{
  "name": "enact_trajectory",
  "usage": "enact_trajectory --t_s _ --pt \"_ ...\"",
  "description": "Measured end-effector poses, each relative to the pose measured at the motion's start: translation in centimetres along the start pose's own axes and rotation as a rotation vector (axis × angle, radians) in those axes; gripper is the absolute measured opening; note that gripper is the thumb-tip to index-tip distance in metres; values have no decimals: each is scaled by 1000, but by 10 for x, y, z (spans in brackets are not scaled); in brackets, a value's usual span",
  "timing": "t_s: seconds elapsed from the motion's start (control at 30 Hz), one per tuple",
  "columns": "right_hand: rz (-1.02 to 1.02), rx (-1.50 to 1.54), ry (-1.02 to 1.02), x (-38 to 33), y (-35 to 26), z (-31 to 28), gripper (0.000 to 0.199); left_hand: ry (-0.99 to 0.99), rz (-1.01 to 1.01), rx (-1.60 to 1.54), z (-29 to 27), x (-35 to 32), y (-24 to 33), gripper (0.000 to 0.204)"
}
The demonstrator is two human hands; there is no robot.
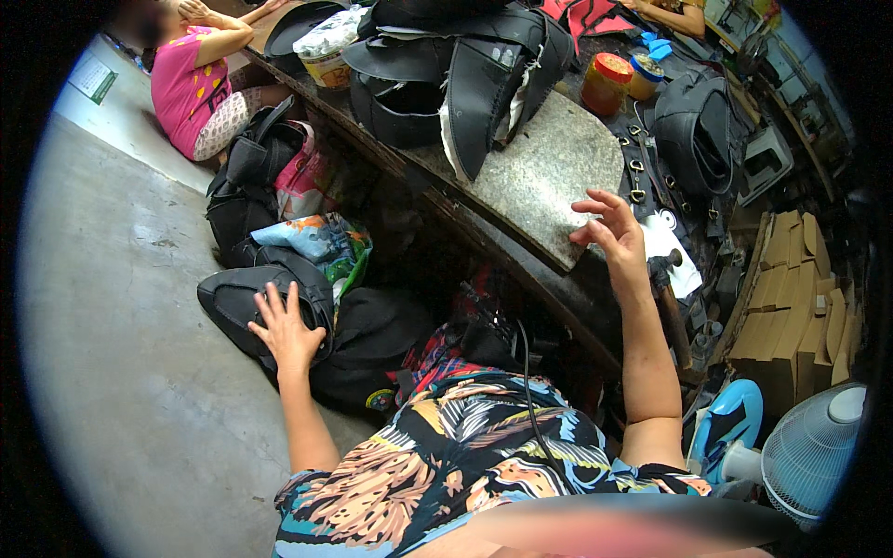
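Note:
My left hand (290, 337) lies with fingers spread on a black wide-brimmed hat (233, 296), at the top of a stack of similar black pieces low on the left. It rests on the hat without wrapping round it. Over the near edge of the workbench, my right hand (614, 232) is raised with fingers apart and bent, and nothing shows in it. Beneath and beyond it is a grey stone slab (549, 163). A heap of black hat pieces (484, 93) with pale ragged edges covers the slab's far part.
A red-lidded jar (608, 82), black straps with metal fittings (637, 167) and a hammer (672, 307) are on the right. Cardboard (791, 298) and a fan (814, 456) stand further right. A person in pink (191, 88) sits far left; another person's arm (674, 17) shows beyond the bench.

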State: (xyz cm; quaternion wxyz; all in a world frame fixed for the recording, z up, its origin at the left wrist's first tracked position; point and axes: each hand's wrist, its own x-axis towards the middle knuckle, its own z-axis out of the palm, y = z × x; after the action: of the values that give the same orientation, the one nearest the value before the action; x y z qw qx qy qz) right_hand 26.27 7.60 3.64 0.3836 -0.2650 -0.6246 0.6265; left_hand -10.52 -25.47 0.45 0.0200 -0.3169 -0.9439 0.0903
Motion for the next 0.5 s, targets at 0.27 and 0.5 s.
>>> enact_trajectory --t_s 0.27,0.5 --pt "3 10 17 2 1 -3 42 -44 -76 60 20 1 -6 111" --pt "-49 -32 101 5 3 -9 36 139 27 -161 -41 9 20 89"
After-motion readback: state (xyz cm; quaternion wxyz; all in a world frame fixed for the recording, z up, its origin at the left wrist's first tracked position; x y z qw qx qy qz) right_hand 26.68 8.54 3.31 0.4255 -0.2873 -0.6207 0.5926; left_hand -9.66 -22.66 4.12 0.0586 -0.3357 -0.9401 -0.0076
